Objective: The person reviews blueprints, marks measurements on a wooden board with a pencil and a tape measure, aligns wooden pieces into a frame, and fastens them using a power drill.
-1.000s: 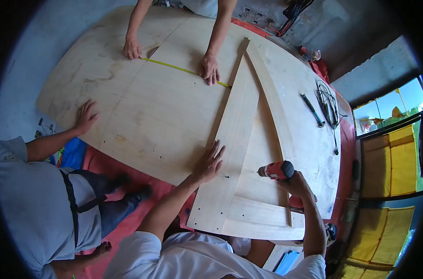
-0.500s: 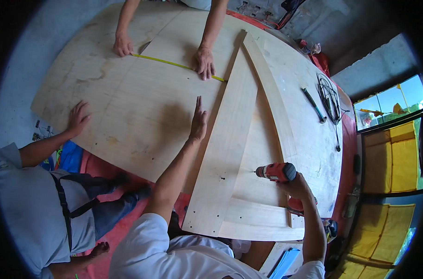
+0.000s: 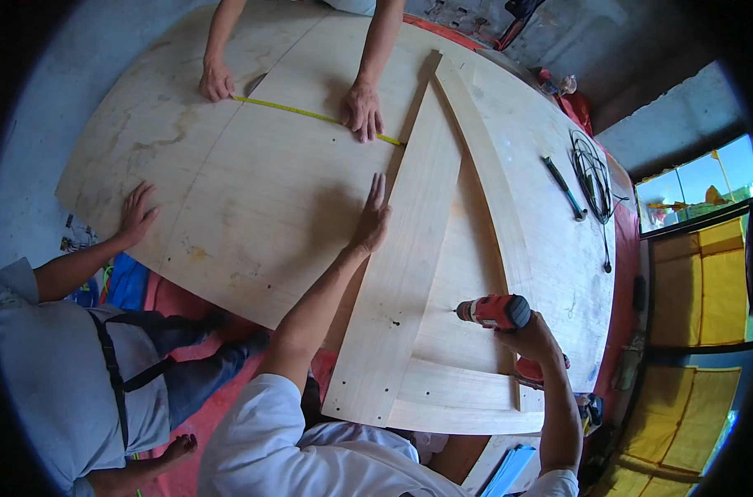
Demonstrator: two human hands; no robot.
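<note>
1. Held in the right hand (image 3: 532, 338): red-and-black cordless drill (image 3: 499, 312), grasped by its handle with fingers wrapped round; located above the timber frame with bit pointed leftward. Could not tell about trigger pressure or any contact at the tip.
2. Found the left hand (image 3: 373, 222) unladen, with fingers straight and close together, at the left edge of the wide board (image 3: 401, 282). Could not tell whether touching or just above.
3. Entered as frame parts: the wide board, pale, flat and tapered; a curved strip (image 3: 498, 195), slender and smooth, met near the narrow top; an arched crosspiece (image 3: 455, 402) at the foot.
4. Noted in the wide board a dark screw (image 3: 395, 323), upright and proud of the surface, plus small dark dots near the lower end.
5. Judged as step in hand: measuring and positioning, with drilling held off. Seemed to call next for a settled board edge and a steady tape before any fastening.
6. Recorded a yellow tape measure (image 3: 293, 110), thin and flat, stretched toward the wide board under a co-worker's hands (image 3: 363, 112).
7. Listed beneath: plywood sheets (image 3: 252, 215), faintly grained, brown-stained, seamed.
8. Placed left, palm down on plywood: another person's hand (image 3: 138, 217).
9. Shelved right: hammer (image 3: 564, 188), dark-handled; black cable (image 3: 590, 176), loosely coiled.
</note>
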